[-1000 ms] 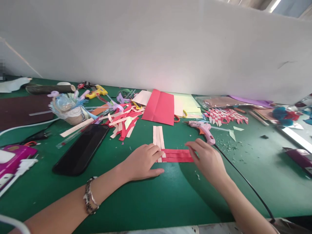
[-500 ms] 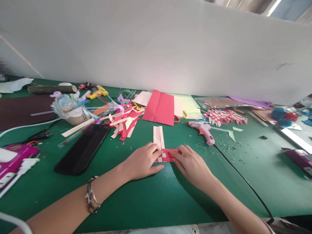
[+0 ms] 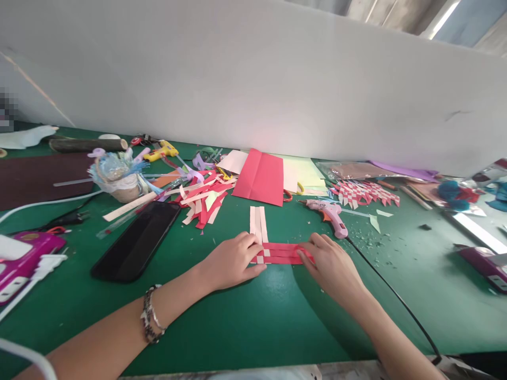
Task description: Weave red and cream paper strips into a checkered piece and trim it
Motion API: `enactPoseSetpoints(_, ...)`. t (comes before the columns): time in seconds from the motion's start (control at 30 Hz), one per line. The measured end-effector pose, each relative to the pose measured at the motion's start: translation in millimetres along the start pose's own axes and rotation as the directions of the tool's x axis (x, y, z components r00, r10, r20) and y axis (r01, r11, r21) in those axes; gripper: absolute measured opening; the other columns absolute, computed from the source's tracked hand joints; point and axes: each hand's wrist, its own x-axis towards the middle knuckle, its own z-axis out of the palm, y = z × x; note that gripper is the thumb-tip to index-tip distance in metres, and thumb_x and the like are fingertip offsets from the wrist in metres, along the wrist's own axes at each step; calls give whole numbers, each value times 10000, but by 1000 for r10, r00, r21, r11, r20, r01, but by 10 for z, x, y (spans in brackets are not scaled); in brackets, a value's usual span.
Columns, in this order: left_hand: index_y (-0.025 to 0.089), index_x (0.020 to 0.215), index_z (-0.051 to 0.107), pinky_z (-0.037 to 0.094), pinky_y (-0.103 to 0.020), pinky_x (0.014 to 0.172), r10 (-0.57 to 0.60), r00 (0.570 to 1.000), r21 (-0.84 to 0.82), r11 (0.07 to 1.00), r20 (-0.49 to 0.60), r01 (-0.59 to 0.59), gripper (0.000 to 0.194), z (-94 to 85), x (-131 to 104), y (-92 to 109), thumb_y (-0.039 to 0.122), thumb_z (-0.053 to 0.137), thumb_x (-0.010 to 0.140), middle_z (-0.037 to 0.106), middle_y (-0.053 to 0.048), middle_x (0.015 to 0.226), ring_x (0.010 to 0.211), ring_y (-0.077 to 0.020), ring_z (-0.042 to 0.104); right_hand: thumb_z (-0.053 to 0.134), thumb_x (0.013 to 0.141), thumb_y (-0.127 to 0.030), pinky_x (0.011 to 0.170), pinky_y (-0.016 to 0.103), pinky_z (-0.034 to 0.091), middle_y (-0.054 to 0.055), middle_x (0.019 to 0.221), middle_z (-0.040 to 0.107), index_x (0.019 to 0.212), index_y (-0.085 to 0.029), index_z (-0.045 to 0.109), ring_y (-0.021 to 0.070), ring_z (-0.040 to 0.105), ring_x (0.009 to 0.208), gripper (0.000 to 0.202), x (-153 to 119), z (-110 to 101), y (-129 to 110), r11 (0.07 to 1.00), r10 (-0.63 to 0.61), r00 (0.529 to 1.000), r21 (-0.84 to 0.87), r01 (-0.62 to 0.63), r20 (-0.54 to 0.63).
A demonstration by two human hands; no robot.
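Note:
On the green table lies a small weave of paper strips: several red strips [image 3: 283, 253] run sideways and cross pale pink strips [image 3: 259, 221] that point away from me. A pink and red check shows at the crossing. My left hand [image 3: 235, 258] is closed over the left end of the weave, holding it down, thumb along the near edge. My right hand [image 3: 330, 261] has its fingers pressed together on the right end of the red strips, covering their tips. Beyond the weave lies a folded red sheet [image 3: 259, 177].
A pink glue gun [image 3: 330, 215] with a black cord lies at the right. A phone [image 3: 137, 243] and a heap of cut paper strips [image 3: 208, 200] are at the left. Woven red and white pieces [image 3: 364, 192] lie at the back right, near a purple power strip [image 3: 485, 264].
My right hand has slid right along the red strips, uncovering more of their length. My left hand stays on the woven end.

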Motion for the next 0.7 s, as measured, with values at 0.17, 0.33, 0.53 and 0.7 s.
enactPoseSetpoints(0.17, 146, 1069, 571, 492, -309, 770, -24, 1000, -37, 999, -10, 24, 316, 3, 0, -3, 356, 412, 894, 549, -81, 1015, 953, -206, 519, 354, 907, -227, 638, 295, 382, 63, 851, 527, 1130, -218, 559, 179, 474, 753, 303, 60, -27, -149, 987, -157, 987, 15, 157, -17)
enactPoseSetpoints(0.33, 160, 1067, 572, 495, -300, 754, -34, 999, -38, 999, -14, 33, 290, 8, 2, -5, 337, 429, 887, 552, -74, 1013, 949, -204, 526, 351, 915, -275, 643, 295, 374, 56, 867, 527, 1093, -240, 581, 174, 472, 753, 292, 60, -23, -200, 983, -181, 982, 24, 180, 43)
enactPoseSetpoints(0.53, 161, 1048, 573, 492, -290, 763, -25, 999, -23, 999, -29, 25, 268, 18, 2, -19, 324, 430, 891, 563, -73, 1012, 952, -200, 532, 320, 929, -305, 635, 283, 371, 50, 812, 523, 1062, -249, 615, 167, 475, 734, 328, -25, -10, -29, 992, -120, 993, 40, 119, 13)
enactPoseSetpoints(0.7, 144, 1145, 484, 485, -306, 765, -30, 999, -13, 999, -10, 30, 375, 7, -1, -27, 386, 499, 859, 569, -92, 1066, 997, -220, 526, 313, 931, -316, 625, 284, 373, 55, 799, 523, 987, -226, 647, 167, 475, 722, 351, -54, -18, 72, 995, -95, 995, 42, 93, 31)
